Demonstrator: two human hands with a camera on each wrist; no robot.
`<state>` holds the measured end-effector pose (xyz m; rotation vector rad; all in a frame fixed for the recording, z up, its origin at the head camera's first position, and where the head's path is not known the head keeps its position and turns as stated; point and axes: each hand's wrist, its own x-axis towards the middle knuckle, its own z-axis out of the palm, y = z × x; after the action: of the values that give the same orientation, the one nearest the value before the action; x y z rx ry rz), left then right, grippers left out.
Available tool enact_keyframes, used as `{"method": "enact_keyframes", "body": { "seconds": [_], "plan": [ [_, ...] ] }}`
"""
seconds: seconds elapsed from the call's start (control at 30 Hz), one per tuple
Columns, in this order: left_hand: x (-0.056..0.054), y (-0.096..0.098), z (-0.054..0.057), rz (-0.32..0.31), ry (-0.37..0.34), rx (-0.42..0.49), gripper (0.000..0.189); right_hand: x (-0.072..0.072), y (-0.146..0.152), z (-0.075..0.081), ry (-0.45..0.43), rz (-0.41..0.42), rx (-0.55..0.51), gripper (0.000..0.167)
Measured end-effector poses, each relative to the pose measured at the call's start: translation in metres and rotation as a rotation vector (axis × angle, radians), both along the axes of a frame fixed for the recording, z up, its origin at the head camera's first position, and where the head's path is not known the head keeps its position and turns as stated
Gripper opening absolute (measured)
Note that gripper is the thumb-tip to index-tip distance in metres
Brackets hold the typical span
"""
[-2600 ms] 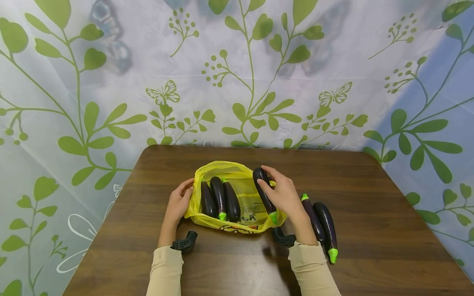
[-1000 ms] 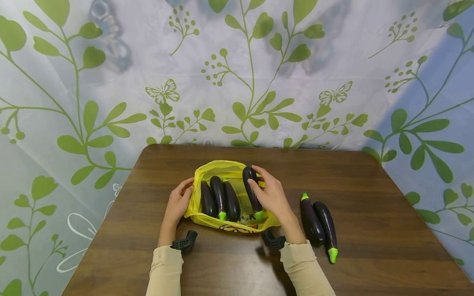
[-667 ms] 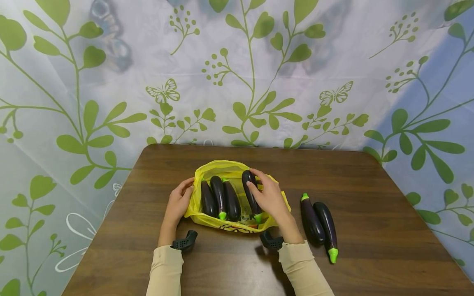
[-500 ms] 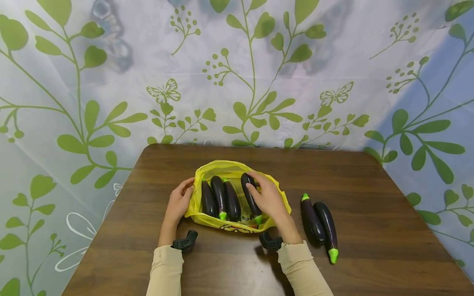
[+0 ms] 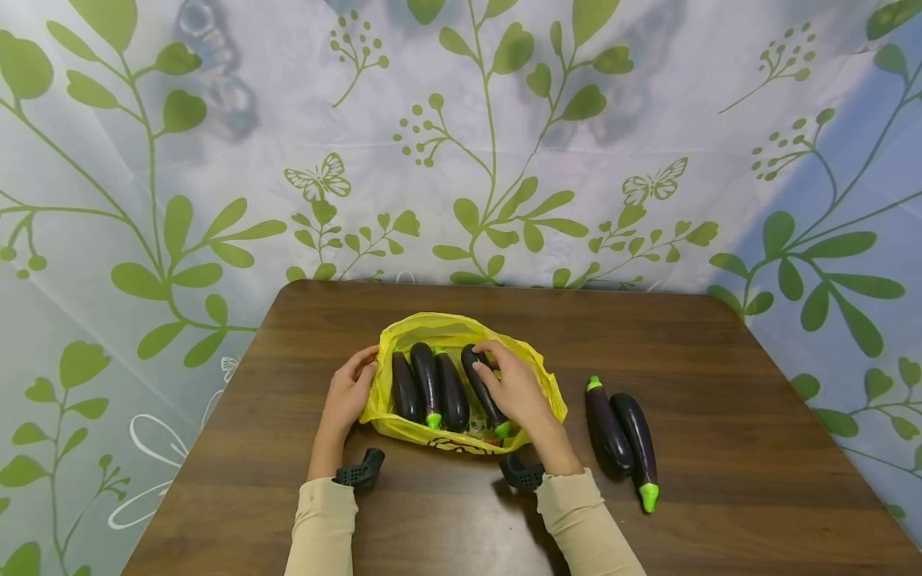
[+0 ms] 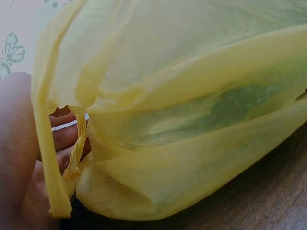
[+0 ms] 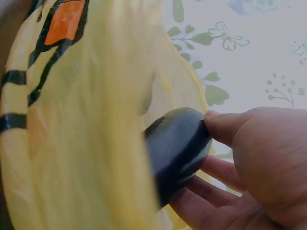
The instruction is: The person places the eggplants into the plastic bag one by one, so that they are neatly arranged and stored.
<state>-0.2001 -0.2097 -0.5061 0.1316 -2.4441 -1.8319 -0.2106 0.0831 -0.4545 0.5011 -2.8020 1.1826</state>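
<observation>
A yellow plastic bag (image 5: 403,433) lies with its mouth spread wide on the table. My left hand (image 5: 351,387) holds the bag's left edge; in the left wrist view its fingers (image 6: 64,136) show through the handle loop. My right hand (image 5: 520,394) reaches over the bag's right side and grips an eggplant (image 5: 481,388) near its rounded end, green cap toward me. Thumb and fingers stand on opposite sides of this eggplant (image 7: 180,146) in the right wrist view. Left of it, three more eggplants (image 5: 426,382) lie side by side inside the bag.
Two eggplants (image 5: 608,432) lie together on the brown wooden table (image 5: 691,352), right of my right forearm. Dark wrist mounts (image 5: 360,470) sit below both hands. A cloth backdrop (image 5: 461,144) with green leaves hangs behind the table's far edge.
My right hand has carried its eggplant leftward and lower into the bag, closer to the other three. The bag's right rim now shows spread outside that hand. My left hand has stayed put.
</observation>
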Motion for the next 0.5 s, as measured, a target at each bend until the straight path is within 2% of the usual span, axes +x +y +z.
{"method": "enact_keyframes", "body": {
  "seconds": [0.27,0.5],
  "plan": [
    [-0.0012,-0.0013,-0.0001,-0.001,-0.007,-0.001,0.042,-0.0004,-0.0055,-0.005,-0.002,0.048,-0.002,0.034],
    [-0.0011,-0.0011,-0.0016,0.003,-0.002,0.006,0.041,-0.0004,-0.0064,-0.0078,-0.029,0.053,0.005,0.041]
  ]
}}
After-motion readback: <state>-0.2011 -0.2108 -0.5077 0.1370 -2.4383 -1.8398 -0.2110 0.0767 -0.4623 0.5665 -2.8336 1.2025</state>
